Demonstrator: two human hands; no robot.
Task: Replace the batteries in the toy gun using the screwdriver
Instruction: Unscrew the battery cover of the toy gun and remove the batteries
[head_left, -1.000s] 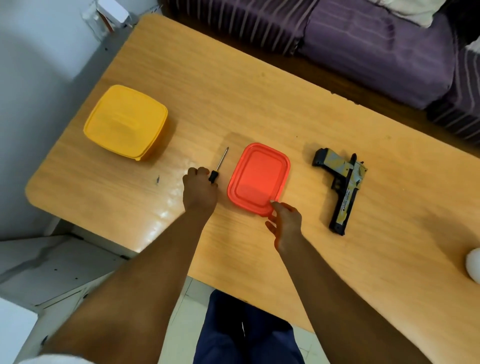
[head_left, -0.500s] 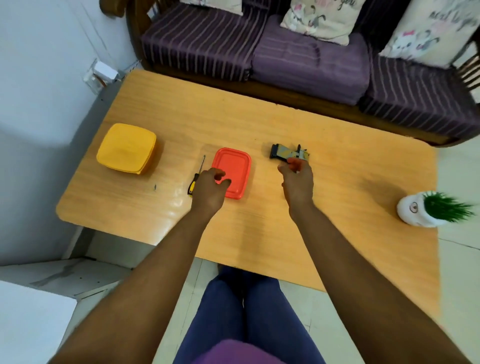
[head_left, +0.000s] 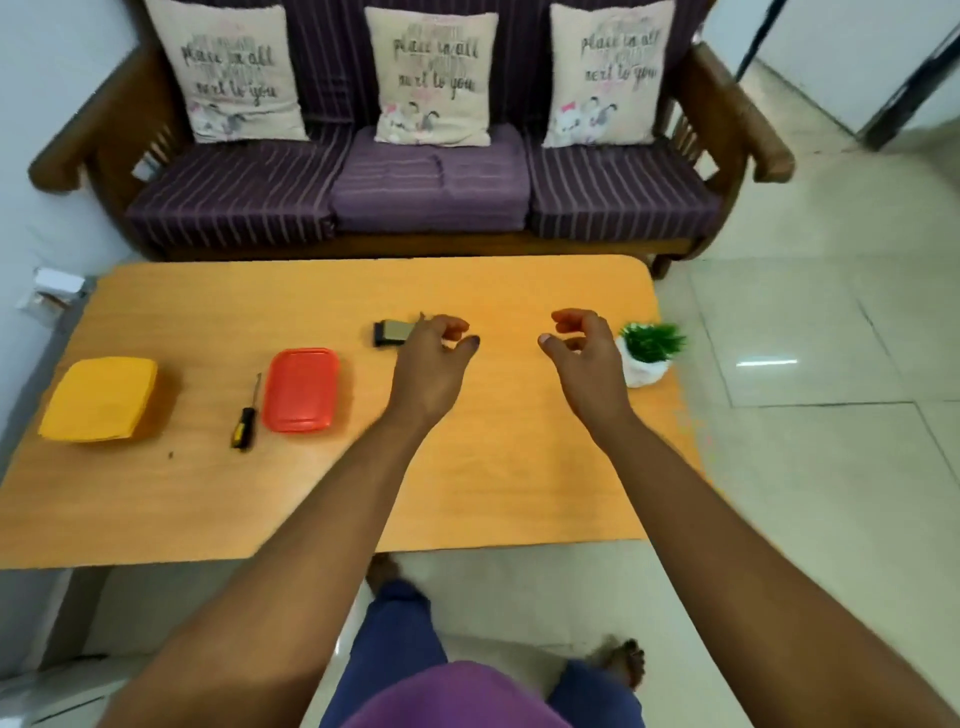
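Observation:
The toy gun (head_left: 390, 332) lies on the wooden table (head_left: 498, 467), only its dark and tan end showing left of my left hand (head_left: 434, 358). That hand hovers over the rest of the gun with loosely curled fingers and nothing in them. My right hand (head_left: 584, 345) hangs above the table further right, fingers loosely curled and empty, just left of the small plant. The screwdriver (head_left: 244, 415), with a black and yellow handle, lies untouched beside the red container (head_left: 300, 389).
A yellow lidded container (head_left: 98, 397) sits at the table's left end. A small green plant in a white pot (head_left: 647, 353) stands near the right edge. A purple striped sofa (head_left: 426, 192) with three cushions runs behind the table. Tiled floor lies to the right.
The view has lifted and swung right. My left hand left the screwdriver and red container and moved over the gun. My right hand moved off the gun toward the plant.

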